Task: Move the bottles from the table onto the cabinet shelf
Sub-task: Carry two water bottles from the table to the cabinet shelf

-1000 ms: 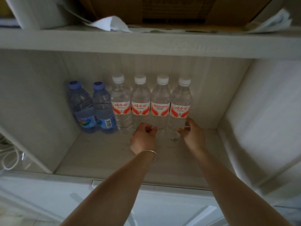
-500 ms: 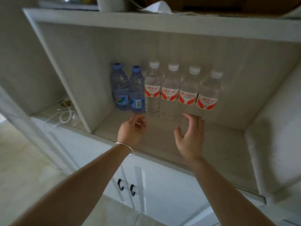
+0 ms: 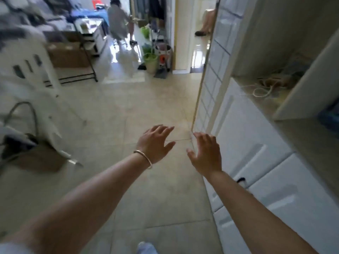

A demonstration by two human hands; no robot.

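Both arms reach out over the tiled floor (image 3: 113, 114), and neither hand holds anything. The left hand (image 3: 156, 143) is spread, fingers straight and slightly fanned, palm down; a thin metal bangle (image 3: 144, 158) circles its wrist. The right hand (image 3: 206, 154) is open as well, its fingers loosely extended and the thumb out to the side. The two hands are near each other but apart, thumbs facing.

Just beyond the right fingertips stands the white cabinet (image 3: 256, 162), its lower doors closed; a small dark door handle (image 3: 241, 180) shows beside the right forearm. Up and to the right of those fingers, an open compartment holds a tangle of white cords (image 3: 264, 88). Past the divider, at the far right edge, a blurred blue shape (image 3: 329, 116) sits on the shelf; it looks like one of the bottles, though I cannot be sure. No table with bottles can be made out.

Well beyond the left fingertips, a white plastic chair (image 3: 33, 70) stands at the left, blurred. Farther off, a person (image 3: 119, 22) is in the bright doorway, with green buckets (image 3: 150, 59) nearby.
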